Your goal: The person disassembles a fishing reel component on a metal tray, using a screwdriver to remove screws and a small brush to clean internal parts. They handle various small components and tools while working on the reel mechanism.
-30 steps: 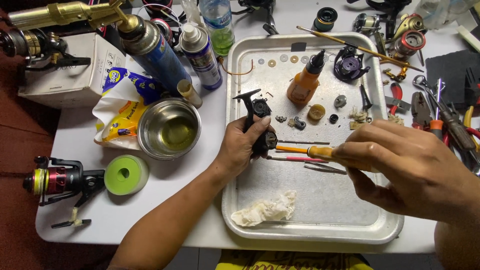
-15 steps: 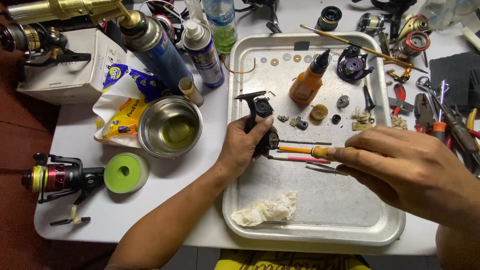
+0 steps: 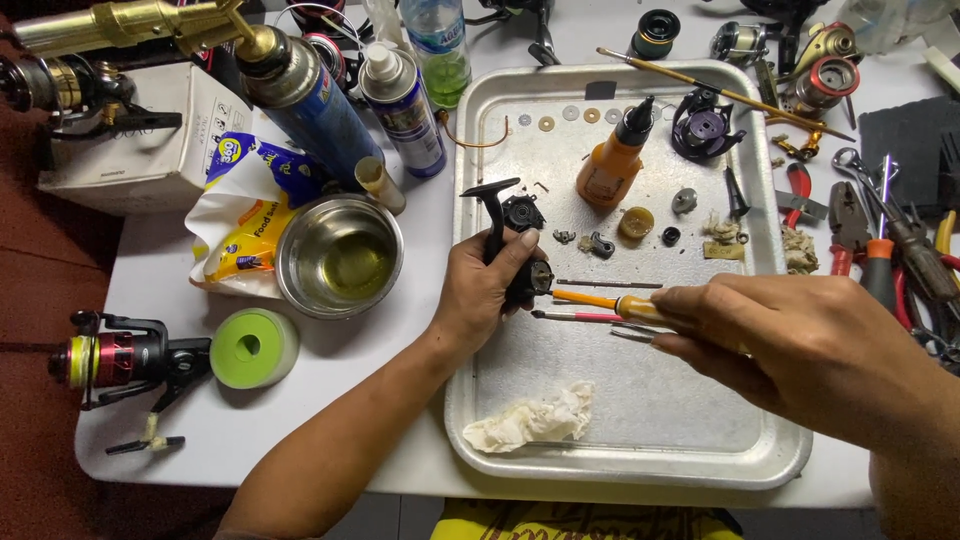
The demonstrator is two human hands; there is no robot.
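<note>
Keeping the screwdriver (image 3: pixel 600 301) in line with the screw, with the black reel body (image 3: pixel 520 262) pinned firmly above the metal tray (image 3: pixel 640 400), looks wisest. The left hand (image 3: pixel 485 290) is wrapped closed around that body; the right hand (image 3: pixel 800 345) pinches the screwdriver's handle, tip apparently meeting the body just left of it.

A small repair workshop for fishing reels, set up on a white worktop (image 3: pixel 300 420). A dented metal tray (image 3: pixel 640 420) holds loose washers, screws and black reel parts; pliers with red handles (image 3: pixel 845 235) lie to one side, a red and black spinning reel (image 3: pixel 115 358) on the other, with blue spray cans (image 3: pixel 320 110) and an orange oil bottle (image 3: pixel 612 165)
</note>
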